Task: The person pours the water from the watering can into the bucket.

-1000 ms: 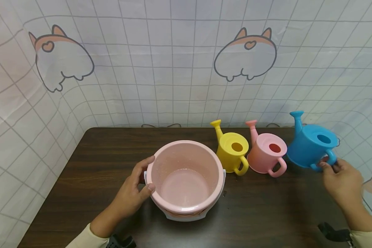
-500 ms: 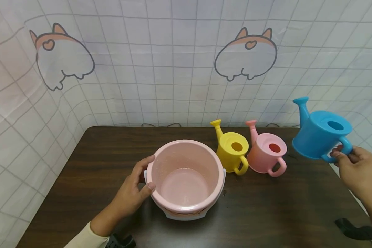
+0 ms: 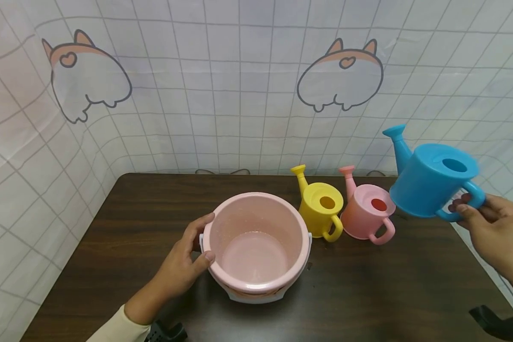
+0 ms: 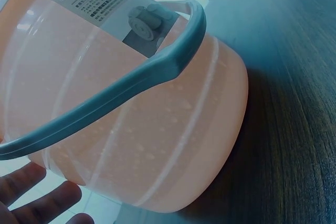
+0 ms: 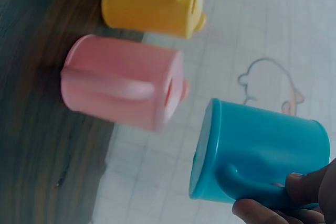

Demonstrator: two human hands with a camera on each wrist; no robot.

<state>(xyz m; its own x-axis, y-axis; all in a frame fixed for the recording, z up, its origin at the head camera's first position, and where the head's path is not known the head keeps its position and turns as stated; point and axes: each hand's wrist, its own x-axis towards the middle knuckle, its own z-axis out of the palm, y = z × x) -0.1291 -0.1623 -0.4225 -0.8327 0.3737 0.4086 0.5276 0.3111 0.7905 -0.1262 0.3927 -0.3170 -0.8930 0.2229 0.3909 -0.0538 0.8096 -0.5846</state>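
Observation:
A pale pink bucket (image 3: 256,288) stands on the dark wooden table, with a little clear liquid showing at its bottom. My left hand (image 3: 177,268) grips the bucket's left rim, thumb on top and fingers round the outer wall. In the left wrist view the bucket's grey handle (image 4: 131,85) hangs across its labelled side. My right hand (image 3: 493,228) holds a blue watering can (image 3: 432,178) by its handle, raised above the table's right side with the spout to the left. In the right wrist view, thumb and fingers pinch the can's handle (image 5: 257,192).
A yellow watering can (image 3: 314,216) and a pink watering can (image 3: 359,218) stand upright right of the bucket, handles toward me. Behind the table (image 3: 145,209) hangs a white gridded curtain (image 3: 218,118) with dog drawings.
My right hand has lifted the blue watering can off the table, first up and right, then slightly back left. The left hand and the bucket stay put.

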